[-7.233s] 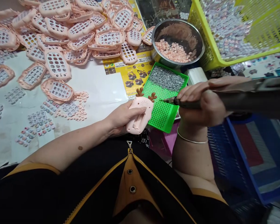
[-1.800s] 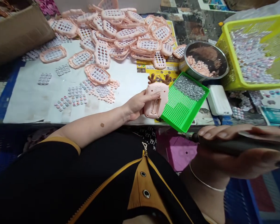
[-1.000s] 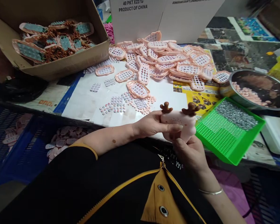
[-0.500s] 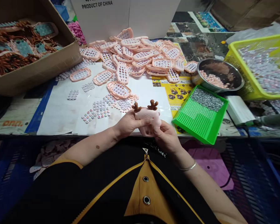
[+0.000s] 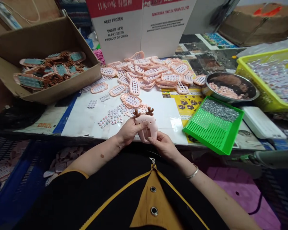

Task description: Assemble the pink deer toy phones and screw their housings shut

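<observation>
A pink toy phone shell with brown antlers (image 5: 147,124) is held at the near table edge, its back side up with an open battery slot. My left hand (image 5: 128,131) grips its left side and my right hand (image 5: 160,143) holds its lower end. An electric screwdriver (image 5: 271,157) lies to the right, apart from both hands. A green tray (image 5: 214,133) with a heap of small screws sits right of the toy.
A pile of pink keypad fronts (image 5: 153,72) covers the far table, with loose button sheets (image 5: 110,115) on white paper. A steel bowl (image 5: 231,87) of pink parts, a yellow basket (image 5: 268,76) and a cardboard box (image 5: 45,67) of finished toys surround them. Blue crates stand below.
My right hand put down the electric screwdriver and came to the toy, so both hands hold it. The view has shifted to take in the cardboard box on the left.
</observation>
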